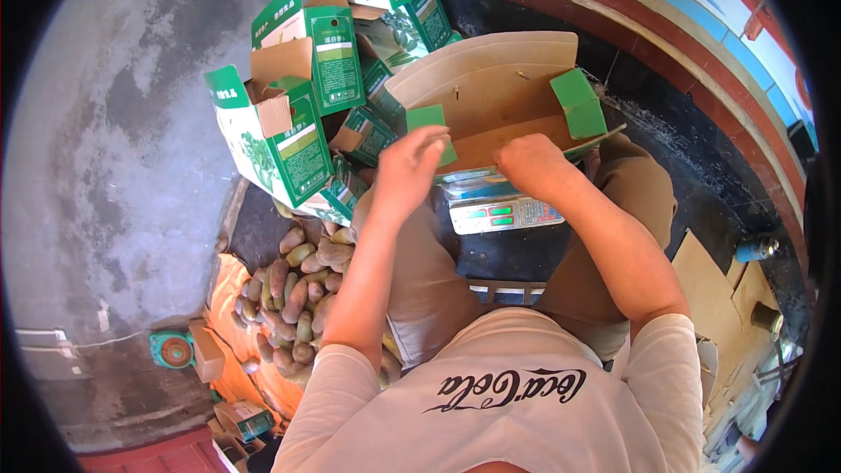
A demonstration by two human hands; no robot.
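Both hands are at the open box [491, 96], which sits on a scale [501, 213] between the person's knees, presumably so its weight reads while it is handled. The left hand [410, 166] has its grip closed on the box's near left flap [429, 123], a small green flap turned up just above the fingers; holding it up keeps the mouth open. The right hand [530, 162] rests curled on the near edge of the box, just right of the left grip; whether its fingers clamp the cardboard or only press on it I cannot tell. Beyond the right grip a second green flap [580, 103] stands up at the far corner, and the wide brown lid leans back, away from both hands. The scale shows a pale face with green display windows just below the hands. To the left of the left grip lies a heap of made-up cartons [289, 136], green and white with leaf pictures and green label panels, flaps open. Below them, by the left elbow, brownish oval fruit [298, 298] are piled on an orange sheet [229, 333] on the floor.
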